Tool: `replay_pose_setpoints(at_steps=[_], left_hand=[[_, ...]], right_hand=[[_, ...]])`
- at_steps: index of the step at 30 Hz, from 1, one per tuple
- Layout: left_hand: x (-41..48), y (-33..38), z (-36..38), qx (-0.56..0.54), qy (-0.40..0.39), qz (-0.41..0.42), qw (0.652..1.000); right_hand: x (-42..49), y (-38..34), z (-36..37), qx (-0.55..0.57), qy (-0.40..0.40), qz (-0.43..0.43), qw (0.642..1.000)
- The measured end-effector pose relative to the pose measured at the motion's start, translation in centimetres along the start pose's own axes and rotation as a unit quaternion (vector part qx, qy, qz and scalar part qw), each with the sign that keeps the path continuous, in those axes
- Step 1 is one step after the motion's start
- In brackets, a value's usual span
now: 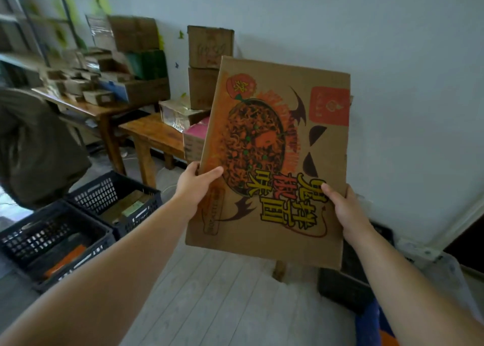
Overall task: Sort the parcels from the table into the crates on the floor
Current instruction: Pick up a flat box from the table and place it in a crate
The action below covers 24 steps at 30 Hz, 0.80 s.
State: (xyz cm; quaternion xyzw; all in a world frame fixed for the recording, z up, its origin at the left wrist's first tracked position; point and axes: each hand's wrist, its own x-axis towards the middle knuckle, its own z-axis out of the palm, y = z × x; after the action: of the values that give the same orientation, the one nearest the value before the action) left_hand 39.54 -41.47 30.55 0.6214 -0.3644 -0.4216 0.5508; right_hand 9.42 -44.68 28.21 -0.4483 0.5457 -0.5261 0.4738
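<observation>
A large flat cardboard parcel (277, 146), printed with a noodle dish and yellow characters, is held up in front of me by both hands. My left hand (195, 186) grips its lower left edge, thumb on the printed face. My right hand (345, 209) grips its lower right edge the same way. Two black crates stand on the floor at the left: the near crate (28, 243) holds an orange packet and the farther crate (136, 188) holds brown parcels. A third black crate (348, 285) sits low behind the parcel on the right, mostly hidden.
A wooden table (99, 110) at the back left carries several small cardboard boxes. A lower wooden bench (154, 133) bears more boxes, with stacked cartons (209, 47) against the wall. A person in dark clothing (34, 146) stands at the far left. Pale floorboards (222, 293) lie below.
</observation>
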Motion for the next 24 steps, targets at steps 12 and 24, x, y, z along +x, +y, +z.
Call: replay_pose_setpoints(at_steps=[12,24], left_hand=[[19.0,4.7,6.6,-0.001,-0.122,0.041,0.992],[29.0,9.7,10.0,0.063,-0.234,0.045,0.969]], right_hand=[[13.5,-2.8,2.9,-0.028,0.152,-0.06,0.986],[20.0,-5.6,4.3,-0.007,0.232,-0.047,0.972]])
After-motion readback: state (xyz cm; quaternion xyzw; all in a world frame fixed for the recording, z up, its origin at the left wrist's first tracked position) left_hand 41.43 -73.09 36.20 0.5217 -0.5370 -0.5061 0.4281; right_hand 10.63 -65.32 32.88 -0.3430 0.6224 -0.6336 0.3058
